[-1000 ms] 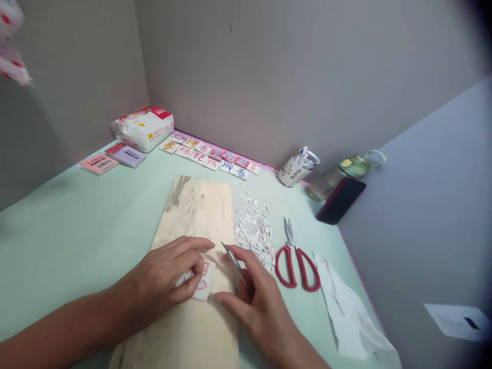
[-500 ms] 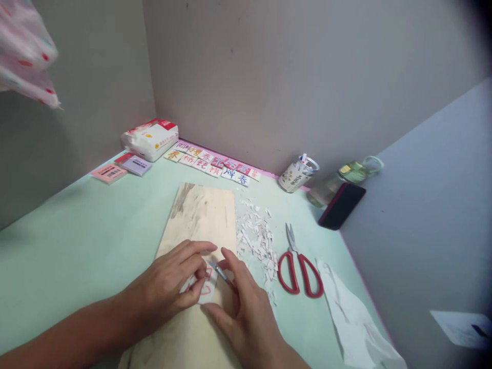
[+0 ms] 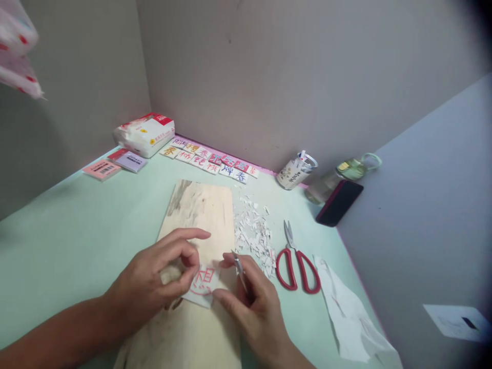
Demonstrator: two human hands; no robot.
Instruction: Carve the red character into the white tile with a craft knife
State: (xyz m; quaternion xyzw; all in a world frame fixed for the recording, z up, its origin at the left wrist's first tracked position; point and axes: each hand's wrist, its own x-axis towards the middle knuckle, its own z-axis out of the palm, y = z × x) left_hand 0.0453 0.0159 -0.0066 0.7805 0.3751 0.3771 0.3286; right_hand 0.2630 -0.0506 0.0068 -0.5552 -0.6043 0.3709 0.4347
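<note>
A small white card (image 3: pixel 202 296) with a red handwritten character lies on a wooden board (image 3: pixel 207 210). At the card's left edge is my left hand (image 3: pixel 159 266), its thumb and a finger pinched together and its index finger stretched out above. What the pinch holds, if anything, is too small to make out. My right hand (image 3: pixel 253 302) is closed around a slim silver craft knife (image 3: pixel 239 265), blade tip pointing up and away from the card. The right thumb rests by the card's right edge.
White paper scraps (image 3: pixel 253 230) lie right of the board, then red-handled scissors (image 3: pixel 294 261) and a crumpled white sheet (image 3: pixel 346 318). Behind are lettered cards (image 3: pixel 207 159), a tissue pack (image 3: pixel 146 136), note pads (image 3: pixel 102 169), a pen can (image 3: pixel 295 171), a bottle (image 3: pixel 323 187) and a phone (image 3: pixel 340 203).
My hands have moved apart. The right hand has drawn the knife to the right, off the card, and the left has shifted left, uncovering more of the red character.
</note>
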